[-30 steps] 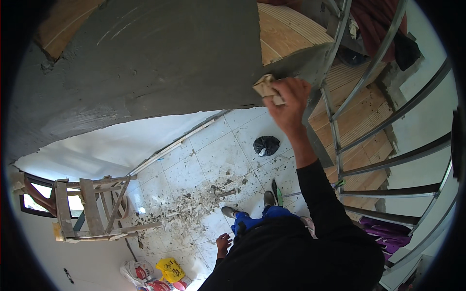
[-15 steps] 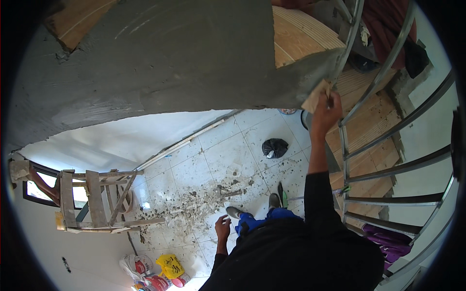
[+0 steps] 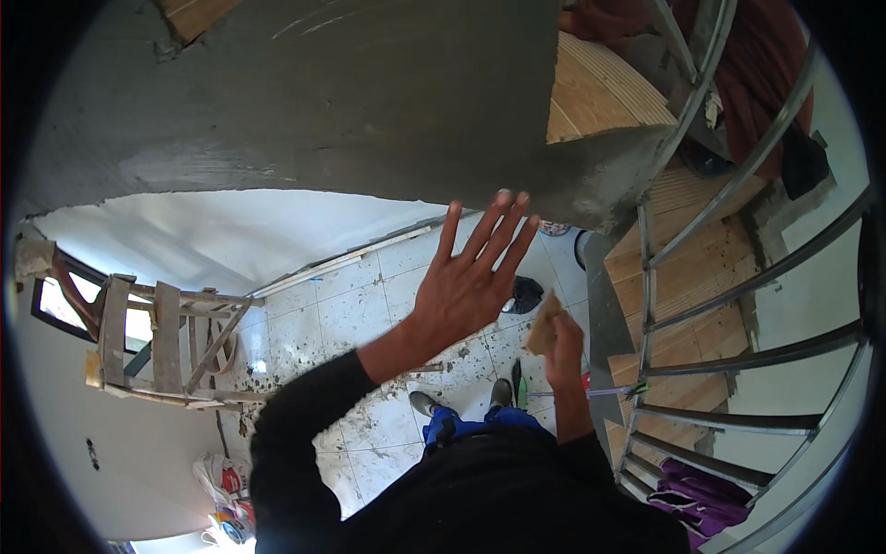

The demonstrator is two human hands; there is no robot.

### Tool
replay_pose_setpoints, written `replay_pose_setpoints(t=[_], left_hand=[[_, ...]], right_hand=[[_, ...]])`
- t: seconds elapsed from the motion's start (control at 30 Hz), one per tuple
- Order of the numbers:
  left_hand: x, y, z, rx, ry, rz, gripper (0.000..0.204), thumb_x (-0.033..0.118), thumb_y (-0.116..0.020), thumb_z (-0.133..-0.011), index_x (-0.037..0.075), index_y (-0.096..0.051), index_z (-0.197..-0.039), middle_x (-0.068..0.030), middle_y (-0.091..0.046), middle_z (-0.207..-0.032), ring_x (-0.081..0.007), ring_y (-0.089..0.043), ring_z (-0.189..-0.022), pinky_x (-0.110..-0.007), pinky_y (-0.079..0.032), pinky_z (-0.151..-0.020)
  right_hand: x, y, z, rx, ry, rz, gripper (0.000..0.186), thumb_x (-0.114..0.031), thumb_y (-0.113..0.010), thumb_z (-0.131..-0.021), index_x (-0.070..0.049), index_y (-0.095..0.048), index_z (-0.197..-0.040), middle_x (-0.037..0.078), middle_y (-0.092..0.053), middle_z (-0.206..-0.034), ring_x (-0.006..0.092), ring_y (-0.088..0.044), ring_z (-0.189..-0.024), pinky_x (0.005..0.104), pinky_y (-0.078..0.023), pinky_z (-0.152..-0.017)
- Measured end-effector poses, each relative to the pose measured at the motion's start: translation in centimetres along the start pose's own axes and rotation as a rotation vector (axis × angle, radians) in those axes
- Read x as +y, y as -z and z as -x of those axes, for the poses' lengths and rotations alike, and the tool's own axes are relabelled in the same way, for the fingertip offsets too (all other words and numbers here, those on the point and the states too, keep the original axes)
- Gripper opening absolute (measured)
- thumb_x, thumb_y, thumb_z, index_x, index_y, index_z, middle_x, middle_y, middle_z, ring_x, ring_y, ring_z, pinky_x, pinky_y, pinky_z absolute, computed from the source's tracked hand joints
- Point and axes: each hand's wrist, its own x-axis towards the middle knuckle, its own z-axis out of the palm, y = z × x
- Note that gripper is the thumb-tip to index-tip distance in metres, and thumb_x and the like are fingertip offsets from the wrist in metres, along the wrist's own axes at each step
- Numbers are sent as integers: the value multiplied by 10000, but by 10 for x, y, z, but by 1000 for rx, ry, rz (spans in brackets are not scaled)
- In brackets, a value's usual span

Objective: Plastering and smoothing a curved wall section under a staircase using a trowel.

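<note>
Our left hand: empty, fingers spread at the lower edge of the grey plaster, contact unclear to us. Our right hand: gripping one tan pad, lower, above tiled floor. Hazards, we judge: fingertips denting plaster, if soft; pad dropping, if grip slackens.

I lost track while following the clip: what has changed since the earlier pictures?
The left hand has risen from low beside the body and moved forward, fingers spread, toward the grey cement surface; contact is unclear. The right hand has drawn back toward the body, keeping hold of the tan pad. The black plastic bag and wooden trestle stayed put.
</note>
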Motion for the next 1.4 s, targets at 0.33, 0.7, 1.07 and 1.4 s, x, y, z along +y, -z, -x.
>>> replay_pose_setpoints(t=[0.33,0.7,1.07,1.4], left_hand=[[-16,-9,-7,5,-95,-237,751,224,-618,-832,170,-335,-1526,-175,-126,-1630,-311,-91,-1521,-688,-47,-1144],[14,-112,189,-27,761,411,409,227,-703,-838,75,-616,-1208,-124,-617,-1165,-330,-534,-1209,-549,-346,-1071],[75,-221,486,-537,1464,703,444,365,-725,-757,104,-709,-1115,-151,-722,-1031,-322,-694,-956,-411,-549,-868],[11,-120,241,231,963,683,347,138,-690,-848,48,-643,-1179,-147,-688,-1068,-291,-691,-929,-394,-550,-836]], right_hand=[[-92,-55,-45,151,934,692,166,-75,-685,-846,2,-643,-987,65,-631,-878,158,-587,-807,312,-463,-735],[-105,-163,-42,-66,1574,935,276,-11,-743,-732,-86,-656,-982,58,-641,-951,268,-603,-935,453,-424,-889],[-96,-165,-32,-142,1610,995,255,-5,-726,-734,-55,-671,-978,83,-629,-941,265,-578,-898,416,-455,-794],[64,-2,10,-203,617,913,137,-70,-675,-811,19,-635,-908,93,-638,-816,189,-593,-738,326,-473,-688]])
